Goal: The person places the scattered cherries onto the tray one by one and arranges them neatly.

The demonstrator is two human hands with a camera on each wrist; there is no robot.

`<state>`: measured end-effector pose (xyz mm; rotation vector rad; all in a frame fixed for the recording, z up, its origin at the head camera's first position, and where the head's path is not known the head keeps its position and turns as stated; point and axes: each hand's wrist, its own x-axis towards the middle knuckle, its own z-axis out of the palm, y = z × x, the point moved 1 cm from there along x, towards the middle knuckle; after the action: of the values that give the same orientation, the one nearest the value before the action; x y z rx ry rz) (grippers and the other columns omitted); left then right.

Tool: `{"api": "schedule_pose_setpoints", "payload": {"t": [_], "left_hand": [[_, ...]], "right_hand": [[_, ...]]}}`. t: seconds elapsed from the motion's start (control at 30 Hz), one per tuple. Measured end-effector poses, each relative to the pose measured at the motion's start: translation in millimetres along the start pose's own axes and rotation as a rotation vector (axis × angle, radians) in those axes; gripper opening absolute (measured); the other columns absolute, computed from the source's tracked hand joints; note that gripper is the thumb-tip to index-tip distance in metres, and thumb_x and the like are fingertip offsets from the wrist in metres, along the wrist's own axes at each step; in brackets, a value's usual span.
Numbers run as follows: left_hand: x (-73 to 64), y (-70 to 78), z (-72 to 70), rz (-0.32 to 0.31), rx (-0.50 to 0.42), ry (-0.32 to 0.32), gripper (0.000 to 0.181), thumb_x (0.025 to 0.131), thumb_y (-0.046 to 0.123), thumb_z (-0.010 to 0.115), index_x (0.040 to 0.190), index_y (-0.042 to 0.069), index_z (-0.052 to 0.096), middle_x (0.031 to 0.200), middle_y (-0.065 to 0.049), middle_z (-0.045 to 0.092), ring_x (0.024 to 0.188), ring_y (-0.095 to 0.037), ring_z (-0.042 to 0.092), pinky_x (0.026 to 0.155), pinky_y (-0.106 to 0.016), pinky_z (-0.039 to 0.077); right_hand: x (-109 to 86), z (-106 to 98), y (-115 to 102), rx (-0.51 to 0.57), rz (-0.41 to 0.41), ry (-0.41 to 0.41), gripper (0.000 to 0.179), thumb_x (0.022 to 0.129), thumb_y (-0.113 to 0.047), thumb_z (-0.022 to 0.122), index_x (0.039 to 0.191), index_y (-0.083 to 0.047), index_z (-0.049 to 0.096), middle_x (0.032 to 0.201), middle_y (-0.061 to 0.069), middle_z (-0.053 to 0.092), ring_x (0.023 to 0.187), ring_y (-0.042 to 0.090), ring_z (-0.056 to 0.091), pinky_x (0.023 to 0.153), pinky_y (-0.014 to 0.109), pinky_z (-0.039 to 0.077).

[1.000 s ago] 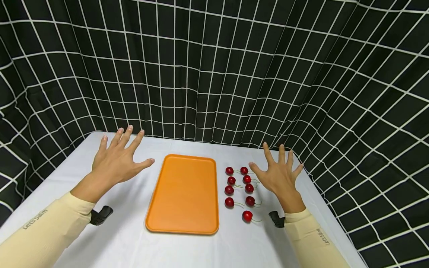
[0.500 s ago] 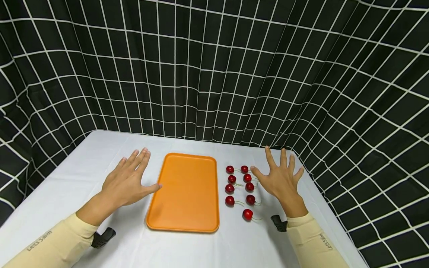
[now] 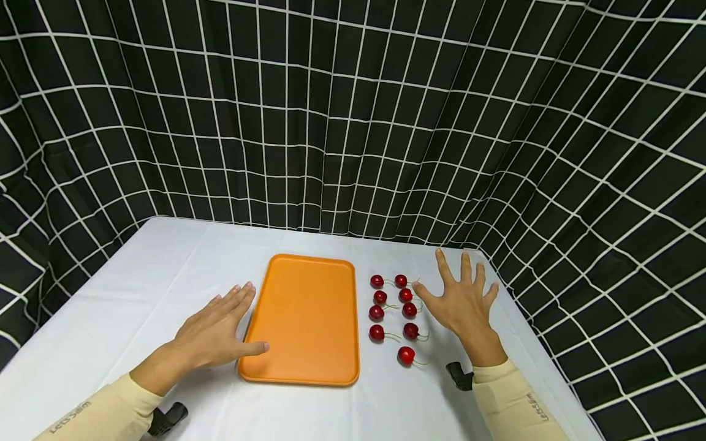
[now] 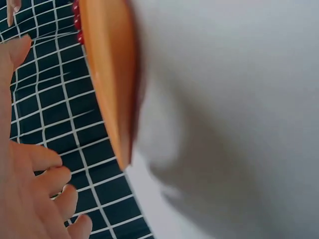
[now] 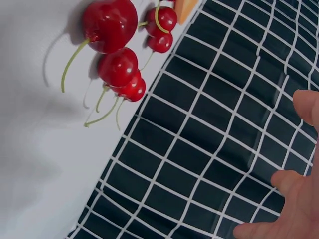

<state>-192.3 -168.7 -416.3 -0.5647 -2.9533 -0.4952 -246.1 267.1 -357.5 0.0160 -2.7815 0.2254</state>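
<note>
An orange rectangular tray (image 3: 303,318) lies flat on the white table. Beside its left edge is my left hand (image 3: 206,340), fingers straight, with the thumb over the tray's near left corner. In the left wrist view that hand (image 4: 30,189) appears apart from the tray (image 4: 107,74), holding nothing. Several red cherries (image 3: 377,333) with green stems lie in two rough columns right of the tray. My right hand (image 3: 463,306) hovers with spread fingers just right of them, its thumb near the far cherries. Large in the right wrist view is one cherry (image 5: 109,25); none is held.
A white cloth (image 3: 309,416) covers the table. Black curtains with a white grid (image 3: 353,122) stand along the back and sides. Each wrist wears a black camera mount, the left mount (image 3: 168,418) and the right mount (image 3: 459,375).
My left hand has come down and nearer, moving right toward the tray's left edge, and its fingers have drawn together. The right hand has shifted only slightly. Tray and cherries stay put.
</note>
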Motion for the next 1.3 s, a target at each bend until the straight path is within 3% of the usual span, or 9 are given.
{"api": "schedule_pose_setpoints", "payload": {"t": [0.33, 0.57, 0.8, 0.9, 1.03, 1.17, 1.23, 1.3], "left_hand": [[-13.7, -2.3, 19.0, 0.020, -0.134, -0.198, 0.114, 0.073, 0.076, 0.061, 0.148, -0.003, 0.031, 0.155, -0.015, 0.025, 0.141, -0.034, 0.022, 0.113, -0.053, 0.016], [-14.7, -3.3, 22.5, 0.044, -0.117, -0.212, 0.120, 0.067, 0.078, 0.065, 0.147, -0.005, 0.033, 0.154, -0.019, 0.027, 0.141, -0.034, 0.024, 0.112, -0.054, 0.018], [-17.5, -5.7, 24.7, 0.015, -0.152, -0.221, 0.123, 0.066, 0.077, 0.067, 0.148, -0.007, 0.028, 0.155, -0.020, 0.024, 0.141, -0.036, 0.022, 0.113, -0.054, 0.017], [-17.4, -6.6, 24.4, 0.001, -0.178, -0.227, 0.124, 0.066, 0.076, 0.068, 0.149, -0.007, 0.026, 0.155, -0.019, 0.023, 0.141, -0.036, 0.021, 0.113, -0.054, 0.017], [-17.9, -7.9, 24.5, -0.009, -0.206, -0.236, 0.124, 0.066, 0.074, 0.069, 0.149, -0.006, 0.024, 0.156, -0.018, 0.021, 0.142, -0.035, 0.020, 0.113, -0.053, 0.016], [-18.9, -8.7, 25.1, -0.002, -0.225, -0.241, 0.124, 0.067, 0.074, 0.070, 0.149, -0.006, 0.024, 0.156, -0.018, 0.020, 0.142, -0.036, 0.019, 0.113, -0.055, 0.015], [-18.8, -9.1, 25.7, 0.005, -0.233, -0.239, 0.123, 0.067, 0.073, 0.070, 0.149, -0.007, 0.024, 0.156, -0.018, 0.019, 0.142, -0.037, 0.019, 0.113, -0.055, 0.014], [-19.0, -9.4, 26.4, 0.010, -0.237, -0.242, 0.122, 0.068, 0.073, 0.070, 0.149, -0.007, 0.025, 0.156, -0.018, 0.019, 0.142, -0.037, 0.018, 0.113, -0.056, 0.013]], "right_hand": [[-6.7, 5, 1, -0.010, 0.006, -0.023, 0.090, 0.084, -0.074, 0.046, 0.155, -0.023, 0.022, 0.153, 0.031, 0.011, 0.136, 0.056, 0.003, 0.097, 0.079, 0.000], [-12.1, 6, 1, -0.025, 0.005, -0.028, 0.092, 0.083, -0.077, 0.041, 0.155, -0.024, 0.021, 0.153, 0.030, 0.012, 0.136, 0.055, 0.006, 0.098, 0.078, 0.002], [-18.5, 4, 1, -0.028, -0.006, -0.029, 0.090, 0.084, -0.074, 0.045, 0.155, -0.024, 0.023, 0.153, 0.030, 0.013, 0.135, 0.056, 0.008, 0.097, 0.079, 0.004], [-22.7, 5, 1, -0.004, -0.021, 0.007, 0.086, 0.085, -0.070, 0.050, 0.154, -0.024, 0.026, 0.152, 0.028, 0.019, 0.134, 0.055, 0.014, 0.096, 0.078, 0.010], [-30.5, 8, 2, 0.114, -0.050, 0.147, 0.070, 0.084, -0.053, 0.065, 0.144, -0.019, 0.048, 0.138, 0.022, 0.045, 0.119, 0.046, 0.036, 0.087, 0.064, 0.028], [-39.5, 12, 4, 0.336, -0.105, 0.293, 0.036, 0.080, -0.028, 0.077, 0.111, -0.011, 0.072, 0.107, 0.012, 0.067, 0.095, 0.032, 0.048, 0.073, 0.048, 0.030], [-44.9, 15, 5, 0.425, -0.119, 0.304, 0.024, 0.078, -0.020, 0.079, 0.099, -0.009, 0.075, 0.098, 0.008, 0.070, 0.090, 0.027, 0.050, 0.071, 0.045, 0.031], [-51.7, 20, 7, 0.481, -0.111, 0.266, 0.018, 0.076, -0.014, 0.080, 0.092, -0.009, 0.076, 0.093, 0.005, 0.071, 0.086, 0.023, 0.051, 0.071, 0.043, 0.035]]}}
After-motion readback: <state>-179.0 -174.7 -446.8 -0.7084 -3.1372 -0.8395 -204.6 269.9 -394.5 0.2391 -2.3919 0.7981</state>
